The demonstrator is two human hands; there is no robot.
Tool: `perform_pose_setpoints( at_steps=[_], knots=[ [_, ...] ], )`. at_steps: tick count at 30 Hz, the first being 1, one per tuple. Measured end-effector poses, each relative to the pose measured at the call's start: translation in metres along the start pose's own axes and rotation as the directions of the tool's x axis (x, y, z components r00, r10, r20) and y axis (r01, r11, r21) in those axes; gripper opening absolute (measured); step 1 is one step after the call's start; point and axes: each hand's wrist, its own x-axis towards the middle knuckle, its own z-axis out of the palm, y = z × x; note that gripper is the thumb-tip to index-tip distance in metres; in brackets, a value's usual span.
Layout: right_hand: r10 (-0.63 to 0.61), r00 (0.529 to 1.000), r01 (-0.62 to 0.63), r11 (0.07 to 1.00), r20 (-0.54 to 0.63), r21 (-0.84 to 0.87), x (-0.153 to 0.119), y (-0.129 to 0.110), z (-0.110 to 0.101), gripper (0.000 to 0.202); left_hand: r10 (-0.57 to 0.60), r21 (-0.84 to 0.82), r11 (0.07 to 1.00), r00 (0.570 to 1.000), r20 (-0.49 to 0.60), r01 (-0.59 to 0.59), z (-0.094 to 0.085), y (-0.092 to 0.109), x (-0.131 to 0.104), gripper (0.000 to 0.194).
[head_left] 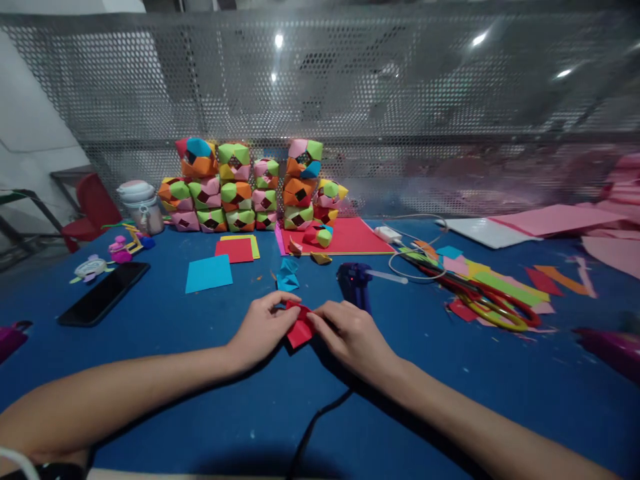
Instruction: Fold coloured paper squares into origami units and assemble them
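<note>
As the left hand (259,328) pinches one side of a small red paper (301,331), thumb and fingers nearly together, the right hand (354,335) likewise holds its other side, over the blue table (200,420). Folding seems the step in hand; the next crease probably calls for aligned edges and firm thumb pressure.

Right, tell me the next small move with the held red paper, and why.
Perhaps press the folds of the held red paper firmer, since its creased faces stand at angles and the left hand and right hand hold it from either side.
</note>
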Motion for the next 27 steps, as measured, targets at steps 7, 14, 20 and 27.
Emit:
perform_pose_setpoints(
  at_steps=[7,14,20,27],
  knots=[
    [0.092,0.996,-0.09,0.986,-0.004,0.138,-0.001,0.003,0.001,0.018,-0.013,-0.084,0.996,1.0,0.008,0.014,0.0,-0.003,0.0,0.023],
    [0.062,0.998,-0.066,0.987,0.031,0.146,0.002,0.003,-0.004,0.018,-0.007,-0.027,1.0,1.0,-0.012,0.007,-0.001,-0.003,0.002,0.019],
    [0.145,0.988,-0.154,0.955,0.052,0.253,0.005,0.003,-0.009,0.02,-0.012,-0.07,0.997,0.999,0.051,0.015,-0.001,-0.005,0.002,0.017],
    [0.311,0.946,-0.323,0.896,0.087,0.306,0.006,-0.003,-0.015,0.028,-0.029,-0.132,0.991,0.998,-0.056,0.022,0.0,-0.01,0.005,0.011]
  ],
)
